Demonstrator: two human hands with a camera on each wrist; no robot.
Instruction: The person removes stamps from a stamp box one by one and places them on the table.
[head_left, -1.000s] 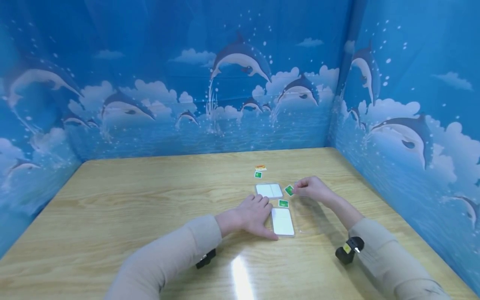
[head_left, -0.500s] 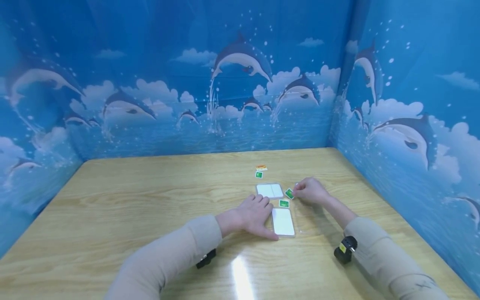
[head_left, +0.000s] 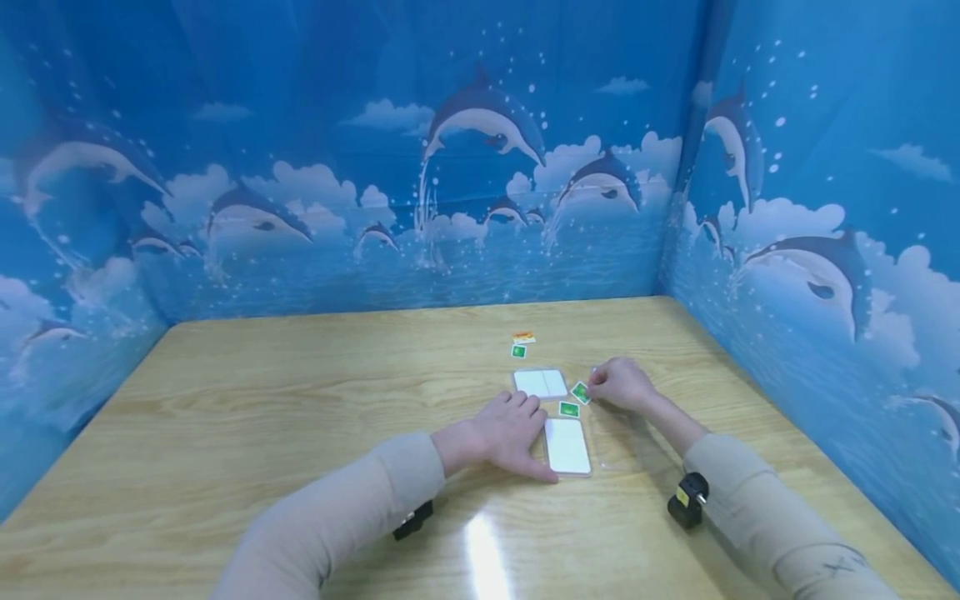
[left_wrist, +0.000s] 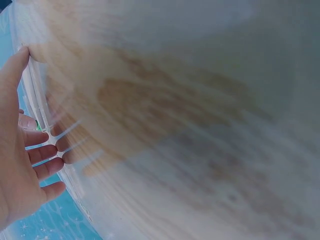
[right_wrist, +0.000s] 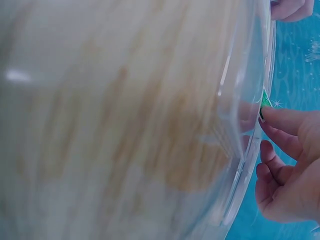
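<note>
My right hand (head_left: 622, 385) pinches a small green card with a white border (head_left: 581, 392) between thumb and fingertips, low over the table. In the right wrist view a corner of that green card (right_wrist: 265, 99) shows at the fingertips. To its lower left a second green card (head_left: 569, 409) lies flat between two white rectangles in clear frames. My left hand (head_left: 513, 435) rests along the left side of the nearer white rectangle (head_left: 567, 447), fingers spread and thumb at its front corner. The farther white rectangle (head_left: 541, 383) lies just beyond the left fingertips, split by a thin line.
Farther back lie another green card (head_left: 518, 352) and an orange-and-white card (head_left: 523, 337). A faint clear plastic outline (head_left: 603, 465) shows right of the nearer rectangle. Blue dolphin-print curtains (head_left: 300, 208) enclose the wooden table (head_left: 262, 392) at its back and sides.
My right hand has shifted slightly toward me, and the pinched green card has moved down a little and turned. The left hand stays where it was.
</note>
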